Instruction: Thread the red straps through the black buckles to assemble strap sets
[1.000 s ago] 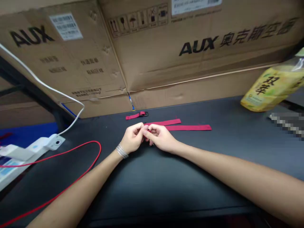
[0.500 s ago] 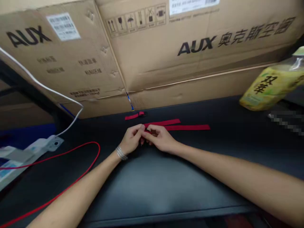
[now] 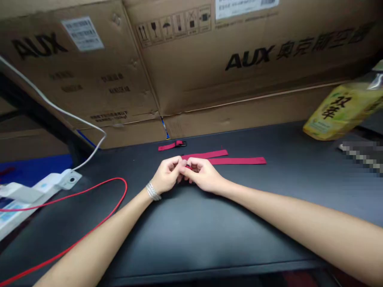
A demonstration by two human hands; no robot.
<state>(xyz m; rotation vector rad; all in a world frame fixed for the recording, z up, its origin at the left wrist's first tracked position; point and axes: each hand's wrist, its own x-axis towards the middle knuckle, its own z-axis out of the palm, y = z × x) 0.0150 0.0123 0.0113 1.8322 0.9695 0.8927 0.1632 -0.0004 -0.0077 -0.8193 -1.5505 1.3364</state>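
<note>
My left hand (image 3: 168, 173), with a silver bracelet at its wrist, and my right hand (image 3: 205, 174) meet fingertip to fingertip over the black table. Both are closed on a red strap (image 3: 239, 161), whose flat tail runs out to the right along the tabletop. A bit of red and something small and dark show between the fingers; the rest is hidden. Just behind the hands lies another red strap length (image 3: 206, 154); I cannot tell whether it joins the held one. Farther back rests a short red strap with a black buckle (image 3: 172, 146).
Large cardboard boxes (image 3: 191, 83) wall off the back of the table (image 3: 197, 235). At the right stands a yellow drink bottle (image 3: 335, 111). A red cable (image 3: 119, 195) loops across the left side, near a white power strip (image 3: 38, 195) and white cord (image 3: 68, 113).
The hands keep nearly the same place and grip, with slight finger movement. The view has shifted a little and looks darker at the boxes.
</note>
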